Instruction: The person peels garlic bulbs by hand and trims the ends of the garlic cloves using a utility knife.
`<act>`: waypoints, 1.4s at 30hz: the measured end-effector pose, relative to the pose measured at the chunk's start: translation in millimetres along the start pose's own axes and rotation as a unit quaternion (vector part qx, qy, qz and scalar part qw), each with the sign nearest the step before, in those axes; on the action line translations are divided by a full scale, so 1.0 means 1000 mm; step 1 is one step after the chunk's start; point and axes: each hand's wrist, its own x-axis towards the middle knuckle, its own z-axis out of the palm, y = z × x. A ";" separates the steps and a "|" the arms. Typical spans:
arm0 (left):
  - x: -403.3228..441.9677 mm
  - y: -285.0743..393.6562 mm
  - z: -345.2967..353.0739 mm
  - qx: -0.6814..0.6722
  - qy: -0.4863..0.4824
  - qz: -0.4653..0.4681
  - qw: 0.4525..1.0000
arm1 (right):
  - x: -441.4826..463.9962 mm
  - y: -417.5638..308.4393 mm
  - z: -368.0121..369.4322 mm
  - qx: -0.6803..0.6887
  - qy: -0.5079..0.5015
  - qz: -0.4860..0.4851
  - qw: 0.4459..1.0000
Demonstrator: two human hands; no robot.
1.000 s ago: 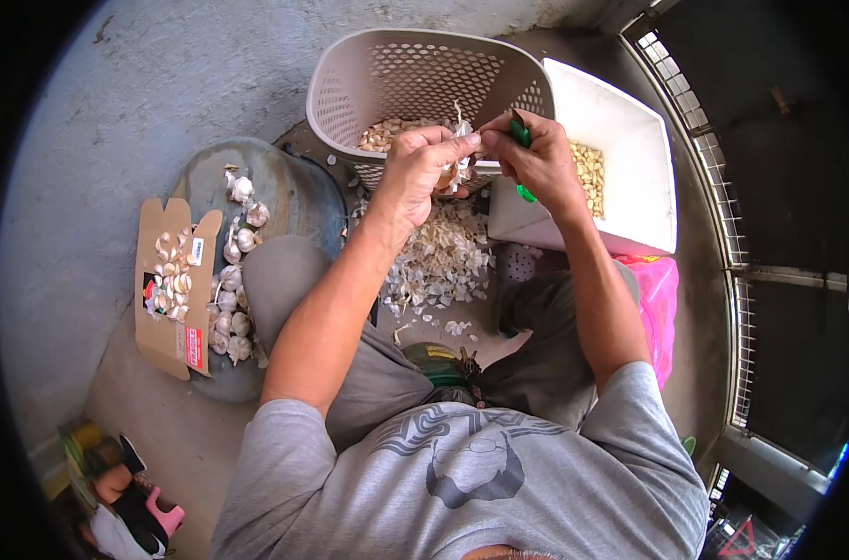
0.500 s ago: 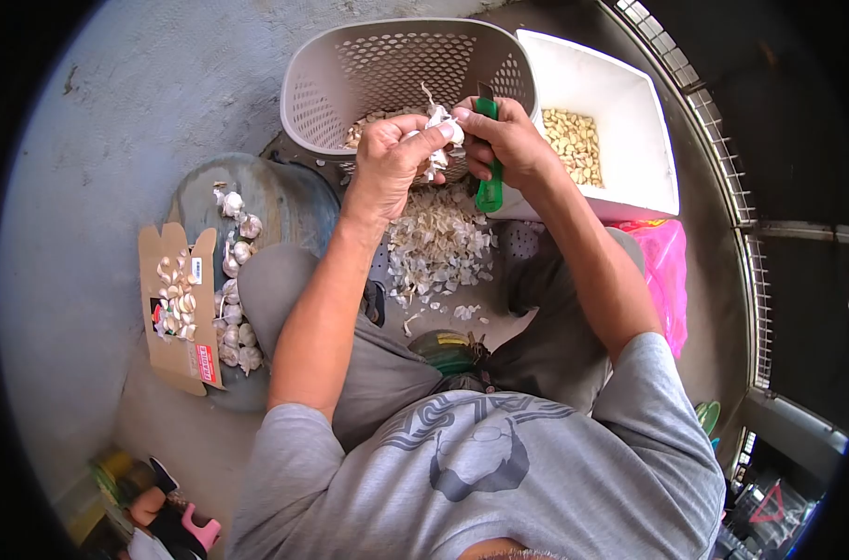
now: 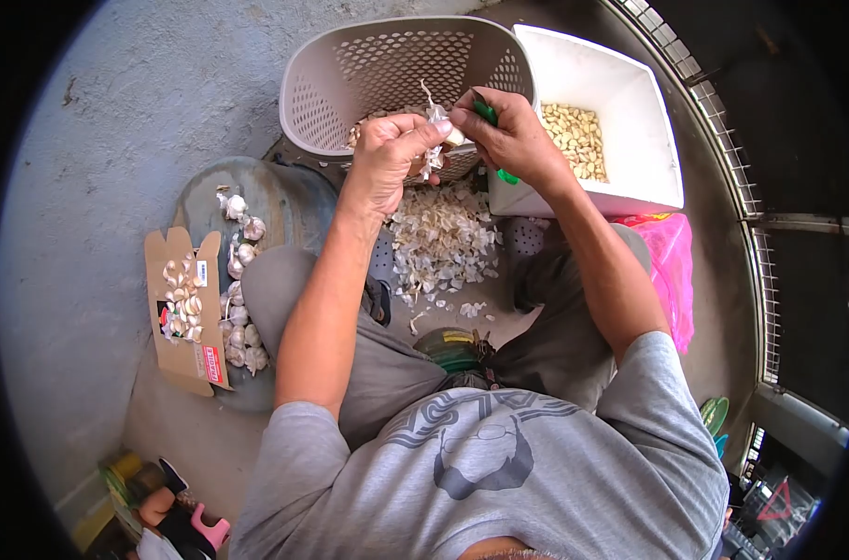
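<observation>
- Your left hand (image 3: 387,159) is grasping the garlic (image 3: 435,140), with its loose white skin, between the thumb and the fingers, in the upper middle of the frame.
- Your right hand (image 3: 518,140) is closing around the green knife (image 3: 484,109), and its fingertips are meeting the garlic from the right side.
- Both hands are working over the near rim of the grey-brown basket (image 3: 410,26), where unpeeled cloves (image 3: 357,133) are lying inside.
- At the upper right, the white box (image 3: 639,140) is holding many peeled cloves (image 3: 574,140).
- Below your hands, near the centre, a pile of skins (image 3: 438,238) is lying on the floor between your feet.
- At the left, whole bulbs (image 3: 254,228) are resting on a bluish container (image 3: 200,201), beside the cardboard (image 3: 177,359) which is carrying separate cloves (image 3: 183,303).
- Right of your knee, a pink bag (image 3: 672,271) is standing below the white box.
</observation>
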 end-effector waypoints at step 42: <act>0.001 -0.005 0.009 -0.119 0.108 0.022 0.987 | -0.004 -0.007 -0.002 0.147 0.005 0.040 0.988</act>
